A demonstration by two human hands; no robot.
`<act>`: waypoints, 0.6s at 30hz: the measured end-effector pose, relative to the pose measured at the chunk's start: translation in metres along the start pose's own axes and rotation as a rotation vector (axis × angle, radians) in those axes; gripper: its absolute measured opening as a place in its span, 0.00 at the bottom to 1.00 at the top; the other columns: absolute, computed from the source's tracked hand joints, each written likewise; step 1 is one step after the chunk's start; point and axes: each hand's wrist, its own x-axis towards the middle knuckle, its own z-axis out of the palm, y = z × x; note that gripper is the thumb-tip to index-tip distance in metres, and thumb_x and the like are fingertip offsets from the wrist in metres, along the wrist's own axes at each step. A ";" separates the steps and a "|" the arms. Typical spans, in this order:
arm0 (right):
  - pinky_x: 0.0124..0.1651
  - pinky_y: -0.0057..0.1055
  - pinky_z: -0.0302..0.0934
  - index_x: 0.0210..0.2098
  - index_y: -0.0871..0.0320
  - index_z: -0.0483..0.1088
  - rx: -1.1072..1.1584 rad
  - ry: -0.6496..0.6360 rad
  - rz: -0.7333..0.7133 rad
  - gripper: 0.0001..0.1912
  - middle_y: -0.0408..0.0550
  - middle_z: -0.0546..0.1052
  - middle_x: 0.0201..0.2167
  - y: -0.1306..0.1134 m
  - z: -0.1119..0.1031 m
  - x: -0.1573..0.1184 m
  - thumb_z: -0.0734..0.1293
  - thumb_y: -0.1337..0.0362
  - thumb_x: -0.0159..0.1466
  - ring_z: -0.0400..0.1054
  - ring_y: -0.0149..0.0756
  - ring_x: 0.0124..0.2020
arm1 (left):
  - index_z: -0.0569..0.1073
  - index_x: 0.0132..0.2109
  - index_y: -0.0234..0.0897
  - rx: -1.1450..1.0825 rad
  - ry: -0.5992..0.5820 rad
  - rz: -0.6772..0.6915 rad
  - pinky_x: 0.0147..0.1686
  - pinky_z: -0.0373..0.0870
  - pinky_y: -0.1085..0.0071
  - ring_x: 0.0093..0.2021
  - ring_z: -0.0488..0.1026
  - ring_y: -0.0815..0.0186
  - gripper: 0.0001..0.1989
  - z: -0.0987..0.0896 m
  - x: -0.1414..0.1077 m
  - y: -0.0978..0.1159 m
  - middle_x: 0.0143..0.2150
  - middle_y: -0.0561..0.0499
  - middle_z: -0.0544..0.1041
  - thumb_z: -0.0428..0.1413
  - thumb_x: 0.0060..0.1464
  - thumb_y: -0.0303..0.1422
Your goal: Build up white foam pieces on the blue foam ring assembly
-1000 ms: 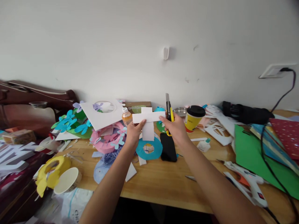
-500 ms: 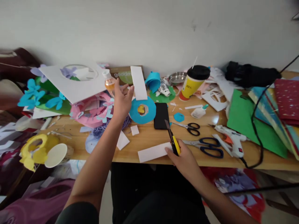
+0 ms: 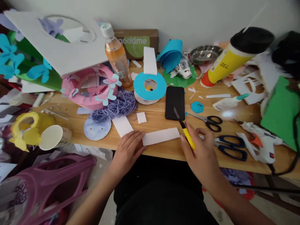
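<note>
My right hand (image 3: 201, 153) is closed around a yellow utility knife (image 3: 188, 137), its blade (image 3: 178, 115) out and pointing up and away over the phone. A white strip of card or foam (image 3: 161, 137) lies along the table's front edge, its right end close to my right fingertips. On the strip's left end, the fingers of my left hand (image 3: 128, 153) are together, with the thumb at its near side. Just left of that hand is another white piece (image 3: 123, 125). A small white square (image 3: 141, 117) lies beyond.
Behind stand a blue ring (image 3: 140, 89) with a white strip upright behind it, a drink bottle (image 3: 117, 59) and a yellow cup (image 3: 229, 62). A black phone (image 3: 175, 100), scissors (image 3: 234, 151) and a glue gun (image 3: 264, 143) lie around. Purple yarn (image 3: 117, 104) is at left.
My left hand has come down from beside the bottle and upright white strip to the front strip. My right hand has shifted its hold on the knife. The view has moved closer.
</note>
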 end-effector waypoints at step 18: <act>0.52 0.39 0.74 0.73 0.64 0.40 -0.075 -0.362 -0.216 0.32 0.62 0.68 0.63 -0.035 0.022 -0.061 0.55 0.65 0.73 0.69 0.46 0.59 | 0.74 0.54 0.39 -0.094 0.121 -0.032 0.57 0.72 0.52 0.60 0.70 0.54 0.14 0.019 0.001 0.012 0.58 0.43 0.76 0.58 0.61 0.28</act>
